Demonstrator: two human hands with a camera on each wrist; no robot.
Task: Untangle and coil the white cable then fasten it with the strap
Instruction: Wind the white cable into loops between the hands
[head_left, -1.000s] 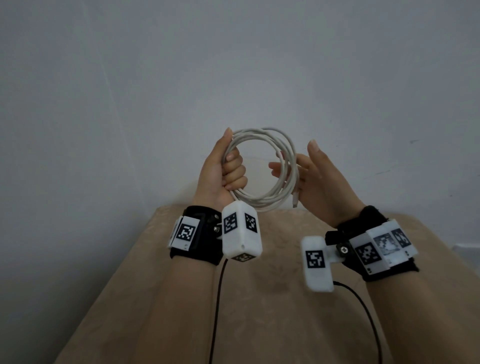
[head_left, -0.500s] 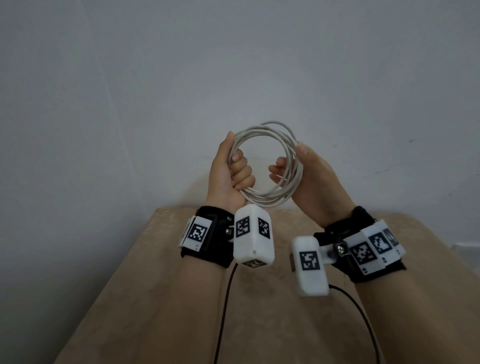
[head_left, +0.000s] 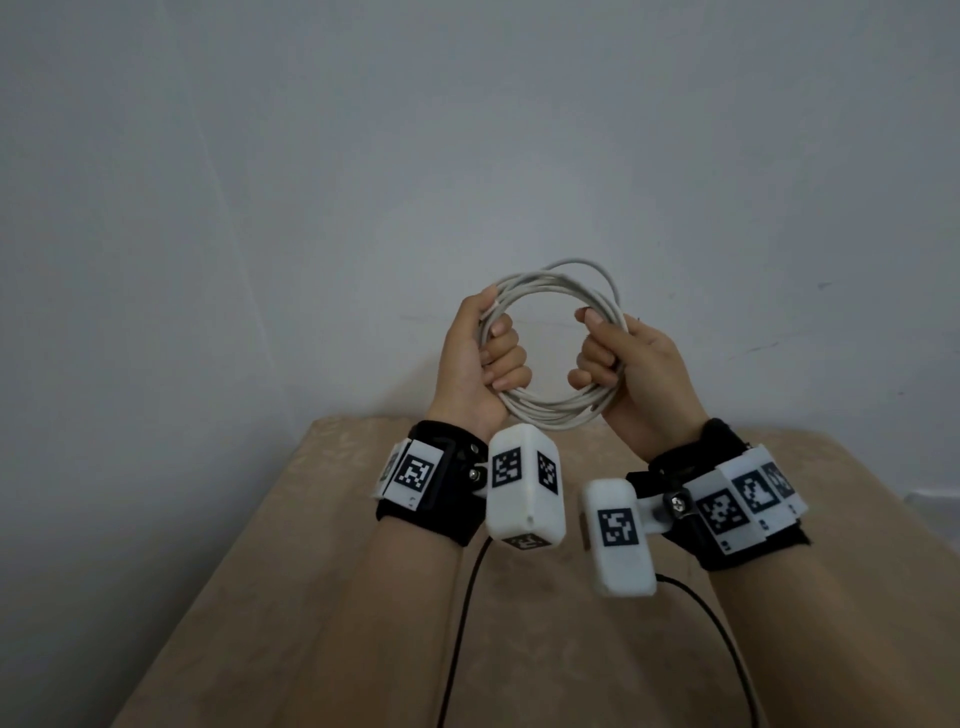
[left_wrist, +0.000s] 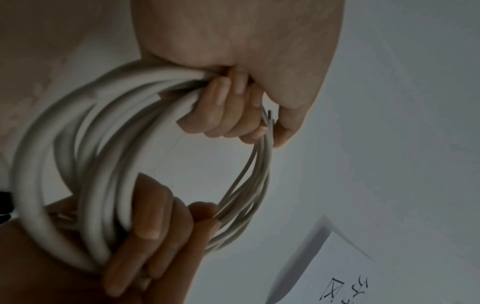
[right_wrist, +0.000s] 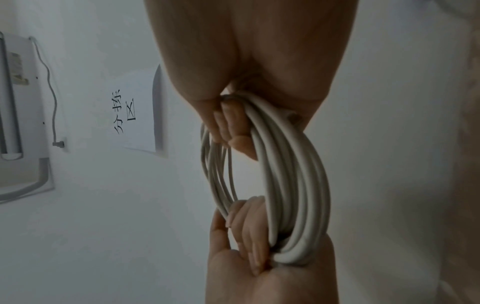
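Note:
The white cable (head_left: 550, 283) is wound into a round coil of several loops, held upright in the air in front of the wall. My left hand (head_left: 485, 358) grips the coil's left side with fingers curled round the strands. My right hand (head_left: 605, 358) grips the right side the same way. In the left wrist view the coil (left_wrist: 85, 156) runs from my left hand (left_wrist: 233, 111) at the top to my right hand (left_wrist: 155, 230) below. The right wrist view shows the coil (right_wrist: 293, 185) edge-on between my right hand (right_wrist: 233, 127) and my left hand (right_wrist: 246, 236). No strap is visible.
A beige cloth-covered table (head_left: 322, 597) lies below my forearms, pushed against a plain grey wall (head_left: 467, 156). Black wires (head_left: 457, 613) trail from the wrist cameras. A paper sign (right_wrist: 135, 111) and a wall unit with a cord (right_wrist: 20, 102) show in the right wrist view.
My right hand went from loosely touching the coil's right side to gripping it with curled fingers. Both hands have come closer together; the cable end that hung near the right hand is tucked in.

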